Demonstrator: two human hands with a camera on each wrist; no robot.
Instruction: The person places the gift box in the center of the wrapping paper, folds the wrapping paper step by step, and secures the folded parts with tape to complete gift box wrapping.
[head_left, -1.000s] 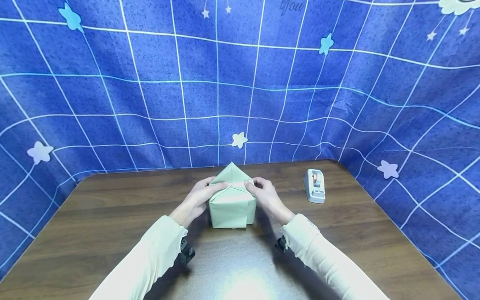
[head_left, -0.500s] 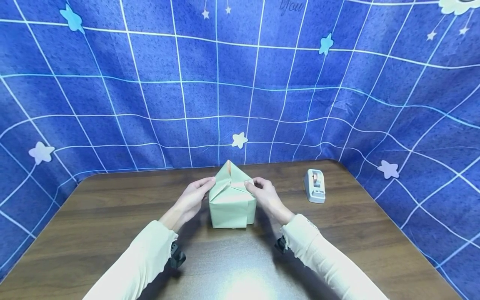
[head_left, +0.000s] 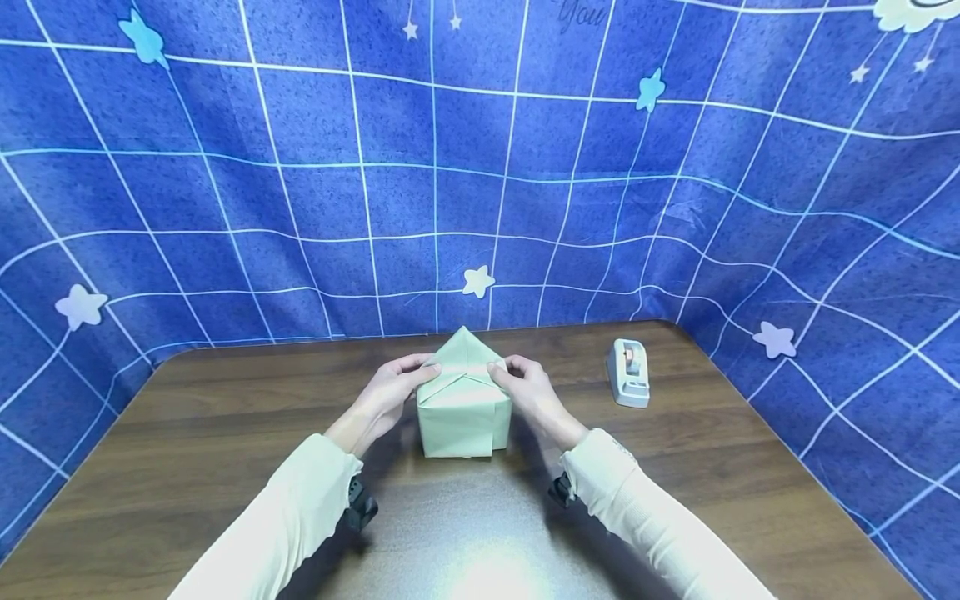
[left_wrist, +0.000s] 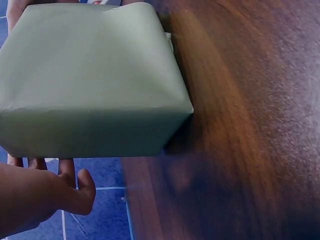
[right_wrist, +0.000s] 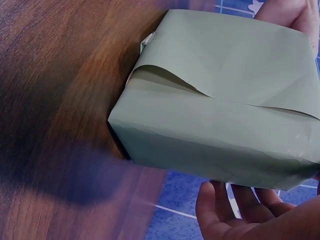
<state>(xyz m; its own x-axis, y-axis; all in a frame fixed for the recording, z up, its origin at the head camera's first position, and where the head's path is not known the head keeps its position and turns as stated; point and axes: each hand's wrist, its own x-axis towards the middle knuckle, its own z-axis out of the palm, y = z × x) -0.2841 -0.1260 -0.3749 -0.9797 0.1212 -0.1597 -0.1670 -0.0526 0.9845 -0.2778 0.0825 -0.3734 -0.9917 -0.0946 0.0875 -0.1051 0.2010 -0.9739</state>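
A box wrapped in pale green paper (head_left: pixel 457 429) stands on the wooden table in the head view. Its top flap (head_left: pixel 465 346) comes to a point at the far side, with folds crossing below it. My left hand (head_left: pixel 386 400) holds the box's upper left edge, thumb on the paper and fingers down the side. At the upper right edge, my right hand (head_left: pixel 532 396) grips in the same way, thumb on top. In the right wrist view, an overlapping paper edge (right_wrist: pixel 170 82) gapes slightly along the wrapped side.
A white tape dispenser (head_left: pixel 628 372) stands on the table (head_left: pixel 247 408) to the right of the box. Behind the table and along its right side hangs a blue curtain (head_left: pixel 300 192) with white grid lines and stars.
The left hand drew outward and the flap's left part lifted, showing orange at the tip. Now that hand is back in at the edge and the flap lies flatter. The right hand stayed put.
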